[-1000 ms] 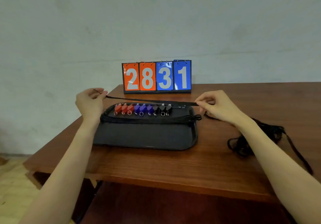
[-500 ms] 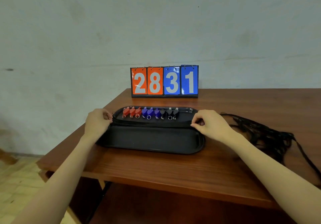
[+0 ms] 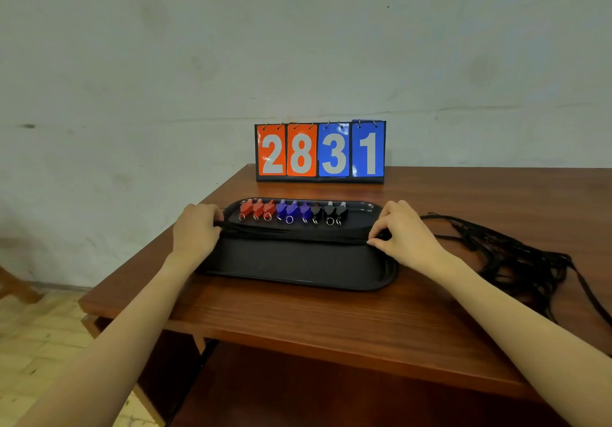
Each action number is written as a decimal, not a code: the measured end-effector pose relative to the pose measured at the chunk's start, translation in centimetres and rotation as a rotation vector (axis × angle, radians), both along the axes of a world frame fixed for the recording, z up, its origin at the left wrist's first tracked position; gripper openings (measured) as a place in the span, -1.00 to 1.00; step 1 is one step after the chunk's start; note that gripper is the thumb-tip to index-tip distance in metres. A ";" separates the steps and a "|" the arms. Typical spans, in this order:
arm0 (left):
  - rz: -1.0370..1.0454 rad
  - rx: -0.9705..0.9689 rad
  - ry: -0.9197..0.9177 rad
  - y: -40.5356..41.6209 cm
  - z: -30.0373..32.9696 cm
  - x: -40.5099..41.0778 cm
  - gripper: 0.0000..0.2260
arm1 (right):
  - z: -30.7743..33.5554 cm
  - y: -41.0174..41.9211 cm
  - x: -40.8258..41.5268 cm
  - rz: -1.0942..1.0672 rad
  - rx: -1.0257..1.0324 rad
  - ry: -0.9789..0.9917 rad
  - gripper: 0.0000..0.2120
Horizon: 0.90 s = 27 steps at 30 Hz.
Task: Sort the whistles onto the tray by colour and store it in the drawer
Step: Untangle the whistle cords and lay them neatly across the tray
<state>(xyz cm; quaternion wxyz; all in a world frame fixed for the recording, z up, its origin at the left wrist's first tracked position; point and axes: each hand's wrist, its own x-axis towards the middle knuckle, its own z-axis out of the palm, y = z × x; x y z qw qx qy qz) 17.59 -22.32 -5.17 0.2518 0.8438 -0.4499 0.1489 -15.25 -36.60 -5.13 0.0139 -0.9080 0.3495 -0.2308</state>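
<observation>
A black oval tray (image 3: pixel 298 267) lies on the wooden table (image 3: pixel 331 324). Along its far side stand three red whistles (image 3: pixel 257 208), three blue whistles (image 3: pixel 292 209) and three black whistles (image 3: pixel 329 210) in a row. A band of black lanyards (image 3: pixel 298 233) stretches across the tray's middle. My left hand (image 3: pixel 197 228) pinches the band's left end at the tray's left rim. My right hand (image 3: pixel 402 233) pinches its right end at the right rim.
A flip scoreboard (image 3: pixel 319 151) reading 2831 stands behind the tray against the wall. A tangled pile of black lanyards (image 3: pixel 516 257) lies on the table to the right. The table's left corner and front edge are close; tiled floor shows at lower left.
Both hands have come down from holding a lanyard stretched above the whistles and now press it onto the band across the tray. The view has shifted left.
</observation>
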 end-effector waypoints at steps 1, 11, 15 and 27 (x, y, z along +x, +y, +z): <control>0.011 0.009 -0.043 -0.1 0.1 -0.1 -0.86 | 0.0 0.0 0.0 -0.007 0.004 -0.003 -0.90; 0.003 -0.094 -0.220 -1.9 1.6 -3.3 -0.83 | 1.5 -0.7 -1.2 -0.041 -0.044 -0.111 -0.78; -0.175 -0.153 -0.090 -4.0 2.3 -7.2 -0.82 | 3.8 -2.6 -4.4 -0.176 0.012 -0.261 -0.82; -0.619 -0.082 -0.029 -10.8 4.4 -20.4 -0.71 | 4.2 -6.0 -12.0 -0.412 0.395 -0.143 -0.88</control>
